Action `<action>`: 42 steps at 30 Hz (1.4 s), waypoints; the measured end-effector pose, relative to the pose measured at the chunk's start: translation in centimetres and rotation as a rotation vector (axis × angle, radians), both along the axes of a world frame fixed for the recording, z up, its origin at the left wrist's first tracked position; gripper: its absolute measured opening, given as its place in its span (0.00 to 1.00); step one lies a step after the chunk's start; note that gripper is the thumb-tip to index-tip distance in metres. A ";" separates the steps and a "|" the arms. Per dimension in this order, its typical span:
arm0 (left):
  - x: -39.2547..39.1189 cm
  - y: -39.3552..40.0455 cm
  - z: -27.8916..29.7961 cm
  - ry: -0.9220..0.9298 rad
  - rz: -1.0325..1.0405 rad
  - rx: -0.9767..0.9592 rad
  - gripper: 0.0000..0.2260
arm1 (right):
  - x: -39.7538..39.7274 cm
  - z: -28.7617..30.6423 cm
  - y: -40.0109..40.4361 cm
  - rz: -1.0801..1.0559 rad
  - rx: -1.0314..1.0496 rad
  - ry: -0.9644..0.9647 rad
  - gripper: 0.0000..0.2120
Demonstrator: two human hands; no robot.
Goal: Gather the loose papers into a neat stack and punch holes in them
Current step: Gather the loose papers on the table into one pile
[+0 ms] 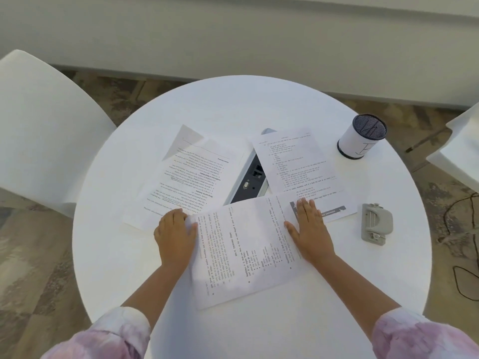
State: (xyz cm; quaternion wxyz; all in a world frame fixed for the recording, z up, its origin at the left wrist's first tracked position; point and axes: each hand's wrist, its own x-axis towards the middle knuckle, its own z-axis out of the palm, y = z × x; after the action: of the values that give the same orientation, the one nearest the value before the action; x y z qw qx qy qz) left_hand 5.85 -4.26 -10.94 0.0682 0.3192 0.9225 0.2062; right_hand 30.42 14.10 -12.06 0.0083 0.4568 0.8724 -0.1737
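Several printed sheets lie loose on a round white table [259,104]. The nearest sheet [243,250] lies skewed in front of me. My left hand [176,237] curls over its left edge, fingers bent around the paper. My right hand [311,231] rests flat on its right part, fingers spread. Another sheet [191,174] lies to the left behind it, with a folded corner. A third sheet [293,161] sits at the back right, and a page with a grey banner [334,206] pokes out under my right hand. A grey hole punch [375,224] stands to the right.
A grey socket panel [248,180] is set into the table's middle, partly under the sheets. A white mesh-topped pen cup [360,139] stands at the back right. White chairs stand at left [39,130] and right [461,149]. Dark cables [464,242] lie on the floor.
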 end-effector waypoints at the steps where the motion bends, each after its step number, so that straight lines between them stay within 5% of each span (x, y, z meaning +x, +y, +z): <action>1: -0.1 0.1 0.4 -0.022 0.027 0.052 0.06 | -0.2 0.5 -0.2 -0.028 -0.022 0.044 0.39; 5: -1.2 0.6 1.7 -0.347 0.194 0.317 0.03 | -0.8 3.2 -1.5 -0.195 -0.139 0.301 0.30; 15: -2.7 -0.1 3.1 -0.606 0.567 0.653 0.02 | -1.6 6.0 -6.8 -0.273 -0.371 0.527 0.07; 18: -2.1 0.1 2.7 -0.651 0.715 0.645 0.03 | -3.5 5.6 -8.3 -0.380 -0.715 0.482 0.12; 21: -0.4 0.3 2.5 -0.650 0.795 0.594 0.08 | -5.8 6.2 -9.6 -0.578 -1.253 0.640 0.21; 23: 0.5 0.0 2.1 -0.637 0.816 0.552 0.09 | -7.0 6.4 -10.0 -0.648 -1.397 0.804 0.18; 28: 0.7 -1.1 1.5 -0.688 0.722 0.468 0.03 | -8.3 6.4 -8.5 -0.712 -1.037 0.865 0.14; 35: -4.5 -1.2 3.1 -0.234 0.506 0.330 0.06 | -7.7 6.5 -5.7 -0.503 -0.645 0.629 0.12; 42: -11.1 0.6 2.6 -0.170 0.355 -0.166 0.33 | -6.3 5.2 -4.6 -0.673 -0.721 0.578 0.17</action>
State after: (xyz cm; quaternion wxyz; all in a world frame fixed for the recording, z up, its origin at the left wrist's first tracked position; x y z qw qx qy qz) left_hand -5.21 -3.63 -8.38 0.1345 0.1263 0.9690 0.1645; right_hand 24.10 9.46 -6.87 -0.1311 0.6119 0.5313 -0.5710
